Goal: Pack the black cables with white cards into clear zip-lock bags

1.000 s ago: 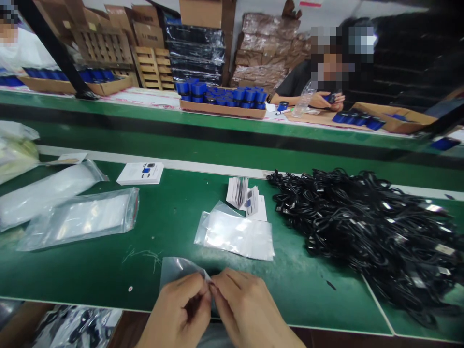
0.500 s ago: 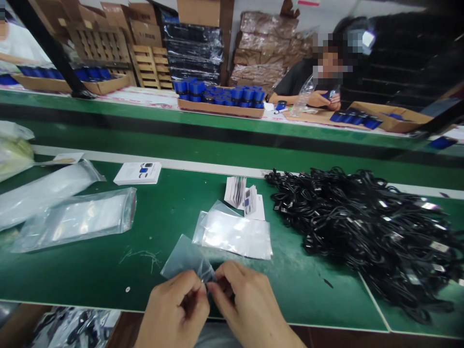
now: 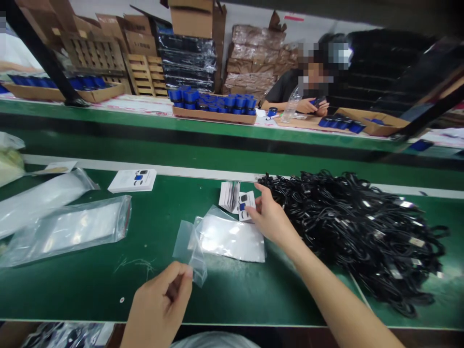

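My left hand (image 3: 159,299) pinches the lower edge of a small clear plastic bag (image 3: 195,256) near the table's front. My right hand (image 3: 270,215) reaches out with thumb and index finger apart, its thumb at the right edge of a printed leaflet (image 3: 246,205). Whether the thumb touches the leaflet I cannot tell. Beside it stands a fanned stack of folded leaflets (image 3: 229,195). Between my hands lies a pile of clear bags (image 3: 232,239), overlapped on its left by the held bag. Just right of my right hand begins a heap of black cables (image 3: 351,232).
White printed cards (image 3: 133,181) are stacked at the back left. Larger plastic packs (image 3: 72,227) lie on the left. Across a raised green ledge, a cardboard tray (image 3: 213,115) holds blue-and-black items, and a co-worker (image 3: 286,89) handles one behind a clear bottle (image 3: 292,104).
My right hand has let go of the small bag and moved up and right to the leaflets. My left hand keeps the bag, which now hangs more open. The view has shifted slightly.
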Tool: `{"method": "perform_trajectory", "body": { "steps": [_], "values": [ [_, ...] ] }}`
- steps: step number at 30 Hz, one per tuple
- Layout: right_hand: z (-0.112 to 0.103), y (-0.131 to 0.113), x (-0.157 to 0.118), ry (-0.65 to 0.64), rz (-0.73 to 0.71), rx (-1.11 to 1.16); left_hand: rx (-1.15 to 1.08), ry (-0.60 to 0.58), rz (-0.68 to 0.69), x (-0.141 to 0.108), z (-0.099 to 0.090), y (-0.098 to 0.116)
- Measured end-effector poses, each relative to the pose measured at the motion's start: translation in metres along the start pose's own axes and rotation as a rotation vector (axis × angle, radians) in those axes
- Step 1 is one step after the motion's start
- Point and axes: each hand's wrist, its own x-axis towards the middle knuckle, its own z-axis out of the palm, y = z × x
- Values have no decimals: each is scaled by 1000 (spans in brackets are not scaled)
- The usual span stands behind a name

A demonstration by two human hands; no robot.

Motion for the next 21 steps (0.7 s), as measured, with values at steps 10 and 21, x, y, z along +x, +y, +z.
{"method": "perform_trajectory", "body": {
  "steps": [10,21],
  "values": [
    [9,-37,-100,-104,-203,294,-348,126,-255,10,-2,19],
    [54,-54,-128,-127,-174,417,64,368,54,9,-2,8]
  ]
}}
